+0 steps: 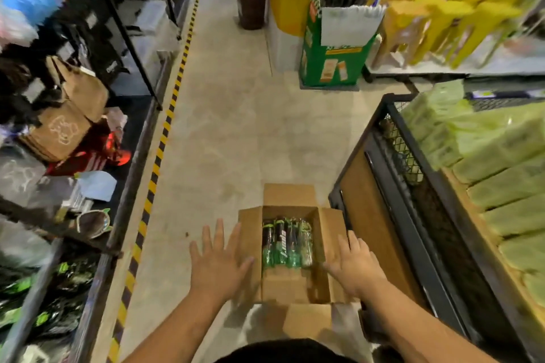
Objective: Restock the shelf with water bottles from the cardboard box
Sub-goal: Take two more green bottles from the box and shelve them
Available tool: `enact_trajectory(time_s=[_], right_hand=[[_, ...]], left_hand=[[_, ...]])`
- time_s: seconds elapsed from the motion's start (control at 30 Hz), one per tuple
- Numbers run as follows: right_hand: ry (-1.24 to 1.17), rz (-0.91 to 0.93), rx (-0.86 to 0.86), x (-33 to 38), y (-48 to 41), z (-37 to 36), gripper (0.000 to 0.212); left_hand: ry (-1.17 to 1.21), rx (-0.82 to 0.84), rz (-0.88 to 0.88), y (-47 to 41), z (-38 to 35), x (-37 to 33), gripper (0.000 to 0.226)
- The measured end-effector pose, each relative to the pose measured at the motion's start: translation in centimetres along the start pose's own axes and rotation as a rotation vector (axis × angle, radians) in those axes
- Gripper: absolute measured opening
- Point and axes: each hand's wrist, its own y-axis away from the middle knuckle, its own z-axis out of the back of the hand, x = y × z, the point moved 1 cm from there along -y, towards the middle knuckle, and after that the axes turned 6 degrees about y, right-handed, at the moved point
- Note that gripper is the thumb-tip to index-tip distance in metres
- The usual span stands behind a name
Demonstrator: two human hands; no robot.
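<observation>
Water bottles (pixel 287 244) lie in the cardboard box (pixel 290 196) on the floor (pixel 224 127) at six o'clock. Left hand (pixel 219 262) and right hand (pixel 354 267), fingers spread, hold nothing; lifting by the flaps (pixel 333 227) could tear them.

The cardboard box (pixel 295 286) stands open on the floor (pixel 230 141) with its flaps folded out, so the bottles (pixel 286 244) lie free to reach from above. At 3 o'clock the black rack (pixel 392 194) stands just beside the right flap. Bare floor runs wide from 9 to 12 o'clock, bounded by the left shelving (pixel 140 162) and, at 1 o'clock, a green display carton (pixel 330 65).
</observation>
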Motion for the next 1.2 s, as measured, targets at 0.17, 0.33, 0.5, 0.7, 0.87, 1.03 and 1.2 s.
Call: enact_trajectory(time_s=[0.17, 0.33, 0.5, 0.7, 0.87, 1.03, 1.2], right_hand=[[-0.116, -0.044, 0.054, -5.2, -2.2, -0.5, 0.076], [-0.164, -0.041, 0.116, -6.9, -5.1, -2.2, 0.081], [-0.193, -0.086, 0.148, -6.2, -7.0, -2.6, 0.080], [-0.255, -0.166, 0.181, -6.3, -10.0, -3.3, 0.081], [-0.268, -0.214, 0.258, -6.0, -15.4, -6.7, 0.081], [-0.281, -0.103, 0.281, -6.7, -23.3, -12.3, 0.084], [-0.216, -0.034, 0.303, -9.3, -34.5, -20.2, 0.087]], left_hand=[[-0.039, 0.086, -0.006, -2.3, -0.9, -5.9, 0.079], [-0.089, 0.144, -0.013, -4.9, -1.4, -6.4, 0.079], [-0.144, 0.210, -0.044, -8.1, -1.7, -5.4, 0.077], [-0.141, 0.270, -0.166, -14.2, -4.0, -5.0, 0.077], [-0.174, 0.286, -0.191, -17.9, -7.5, -4.7, 0.075], [-0.150, 0.291, -0.070, -22.7, -14.7, -5.8, 0.078], [-0.155, 0.302, -0.033, -29.5, -26.8, -9.6, 0.084]])
